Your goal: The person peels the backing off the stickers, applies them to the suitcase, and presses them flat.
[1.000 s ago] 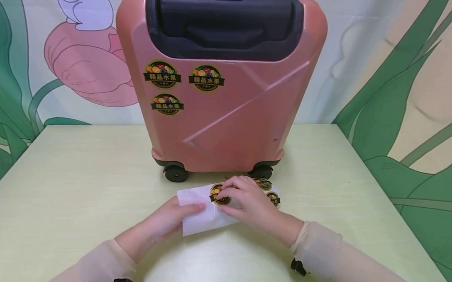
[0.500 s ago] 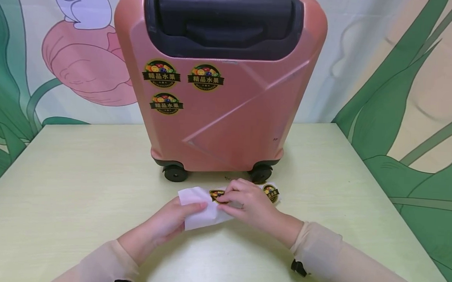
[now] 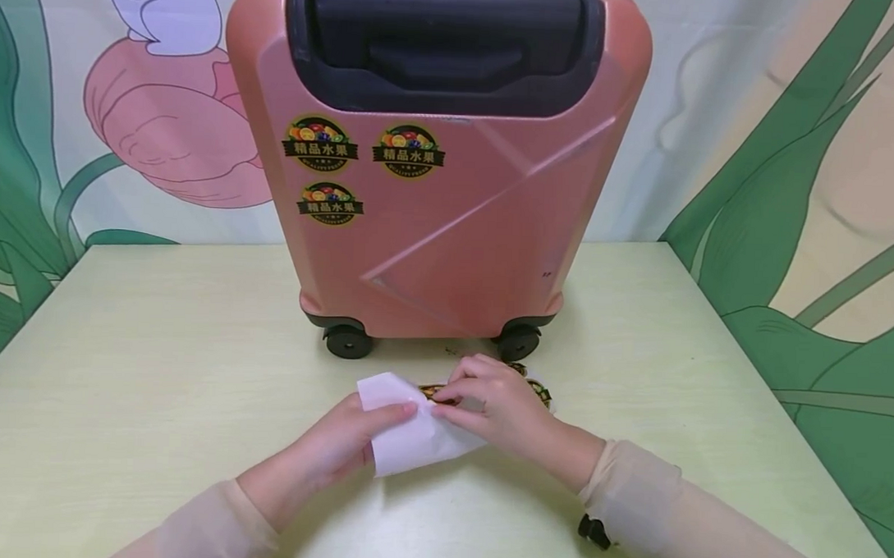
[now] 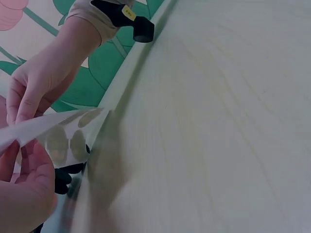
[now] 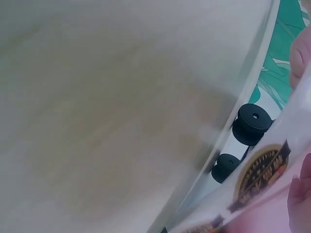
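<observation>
My left hand (image 3: 338, 439) grips the left end of a white sticker sheet (image 3: 415, 446), thumb on top. My right hand (image 3: 502, 404) has its thumb and fingertips together at the edge of a round black-and-gold fruit sticker (image 3: 431, 391) on that sheet. The sheet is bent, so this sticker is partly hidden. Further stickers show beyond the right hand. From the left wrist view, the sheet's underside (image 4: 58, 141) has round shadows showing through. A sticker (image 5: 262, 172) on the sheet is in the right wrist view.
A pink suitcase (image 3: 449, 230) with a black recessed handle (image 3: 447, 53) stands upright behind the hands on black wheels (image 3: 349, 341). Three matching fruit stickers (image 3: 321, 145) are on its upper left. Underneath is a pale wooden table (image 3: 156, 351), with a cartoon-printed backdrop (image 3: 762, 159) around it.
The left part of the sheet has folded and bent up around the sticker, which now shows less. My left hand has shifted slightly right; the right hand stays almost in place.
</observation>
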The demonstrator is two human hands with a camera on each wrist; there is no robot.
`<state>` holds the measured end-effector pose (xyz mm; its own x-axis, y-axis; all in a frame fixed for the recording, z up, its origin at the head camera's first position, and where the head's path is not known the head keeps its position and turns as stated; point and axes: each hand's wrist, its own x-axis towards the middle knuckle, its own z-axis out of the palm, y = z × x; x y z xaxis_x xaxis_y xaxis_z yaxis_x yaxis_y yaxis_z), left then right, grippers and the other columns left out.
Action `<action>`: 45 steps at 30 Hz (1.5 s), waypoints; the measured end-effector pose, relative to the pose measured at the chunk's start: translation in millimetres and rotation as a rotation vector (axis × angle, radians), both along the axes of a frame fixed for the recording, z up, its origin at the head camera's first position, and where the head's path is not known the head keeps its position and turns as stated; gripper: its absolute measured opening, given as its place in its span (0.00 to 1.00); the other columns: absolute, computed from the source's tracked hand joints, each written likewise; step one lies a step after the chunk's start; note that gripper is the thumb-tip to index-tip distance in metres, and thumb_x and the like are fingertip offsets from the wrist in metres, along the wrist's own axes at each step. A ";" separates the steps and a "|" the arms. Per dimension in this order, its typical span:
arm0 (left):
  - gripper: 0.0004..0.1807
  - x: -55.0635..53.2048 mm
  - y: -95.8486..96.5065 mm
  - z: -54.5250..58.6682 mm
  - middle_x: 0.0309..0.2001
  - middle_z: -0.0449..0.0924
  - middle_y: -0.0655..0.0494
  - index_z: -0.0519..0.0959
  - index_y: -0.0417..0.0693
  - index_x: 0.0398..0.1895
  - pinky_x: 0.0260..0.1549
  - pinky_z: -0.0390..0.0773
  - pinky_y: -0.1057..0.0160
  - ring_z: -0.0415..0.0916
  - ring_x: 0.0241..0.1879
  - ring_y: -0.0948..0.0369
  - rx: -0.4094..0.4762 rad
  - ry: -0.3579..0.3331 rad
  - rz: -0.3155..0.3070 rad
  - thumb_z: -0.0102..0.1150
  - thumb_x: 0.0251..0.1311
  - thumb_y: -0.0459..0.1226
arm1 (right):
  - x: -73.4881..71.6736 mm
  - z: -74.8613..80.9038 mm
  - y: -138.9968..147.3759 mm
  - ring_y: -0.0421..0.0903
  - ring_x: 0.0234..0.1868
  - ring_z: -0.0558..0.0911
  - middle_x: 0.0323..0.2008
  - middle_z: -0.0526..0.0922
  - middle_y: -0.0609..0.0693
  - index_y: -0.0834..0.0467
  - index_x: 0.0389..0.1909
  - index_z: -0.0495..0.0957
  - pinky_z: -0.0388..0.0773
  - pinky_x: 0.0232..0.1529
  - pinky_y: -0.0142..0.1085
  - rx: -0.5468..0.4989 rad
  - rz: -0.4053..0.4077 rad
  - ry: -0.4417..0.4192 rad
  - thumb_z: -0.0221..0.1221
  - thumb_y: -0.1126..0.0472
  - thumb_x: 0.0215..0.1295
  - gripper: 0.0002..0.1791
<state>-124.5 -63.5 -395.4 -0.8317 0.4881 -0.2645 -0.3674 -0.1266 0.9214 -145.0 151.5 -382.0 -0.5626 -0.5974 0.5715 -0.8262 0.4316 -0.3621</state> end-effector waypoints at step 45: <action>0.20 -24.5 -18.5 3.0 0.39 0.79 0.50 0.75 0.34 0.47 0.39 0.73 0.62 0.74 0.36 0.59 -0.537 0.238 0.114 0.63 0.55 0.38 | -6.7 6.0 4.3 0.40 0.29 0.75 0.26 0.79 0.46 0.61 0.31 0.85 0.75 0.32 0.30 -0.389 -0.278 -0.410 0.64 0.66 0.56 0.04</action>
<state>-149.0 -82.0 -392.4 -0.9377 0.2419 -0.2494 -0.1542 0.3537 0.9226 -151.8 155.8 -376.0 -0.8865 -0.1896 0.4221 -0.4626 0.3832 -0.7995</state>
